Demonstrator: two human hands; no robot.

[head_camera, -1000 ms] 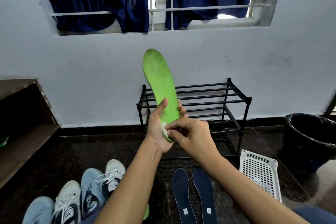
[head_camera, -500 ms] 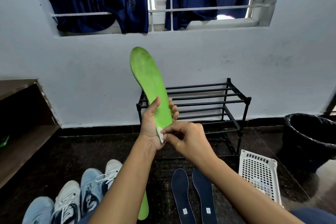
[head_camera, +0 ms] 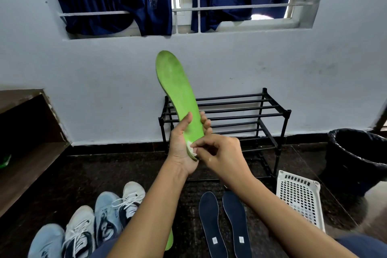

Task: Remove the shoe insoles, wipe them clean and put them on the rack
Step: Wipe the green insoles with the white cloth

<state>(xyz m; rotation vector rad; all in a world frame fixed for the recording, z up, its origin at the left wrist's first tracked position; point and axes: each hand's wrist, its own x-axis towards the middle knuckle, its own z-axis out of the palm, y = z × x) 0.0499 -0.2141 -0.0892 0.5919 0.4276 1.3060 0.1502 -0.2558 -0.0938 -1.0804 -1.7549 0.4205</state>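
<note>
My left hand (head_camera: 184, 148) grips a green insole (head_camera: 176, 88) by its heel and holds it upright, toe up and tilted left, in front of the black rack (head_camera: 247, 111). My right hand (head_camera: 222, 157) pinches a small white wad (head_camera: 191, 148) against the insole's heel. A second green insole (head_camera: 169, 241) lies on the floor, mostly hidden under my left forearm. Two dark blue insoles (head_camera: 224, 224) lie side by side on the floor below my right forearm.
Several sneakers (head_camera: 94, 222) stand in a row at the lower left. A white perforated basket (head_camera: 301, 201) sits right of the rack, with a black bin (head_camera: 360, 157) beyond it. A wooden shelf (head_camera: 27, 148) runs along the left wall.
The insole's toe swung left and then back a little to the right. My right hand stays at the heel with the white wad.
</note>
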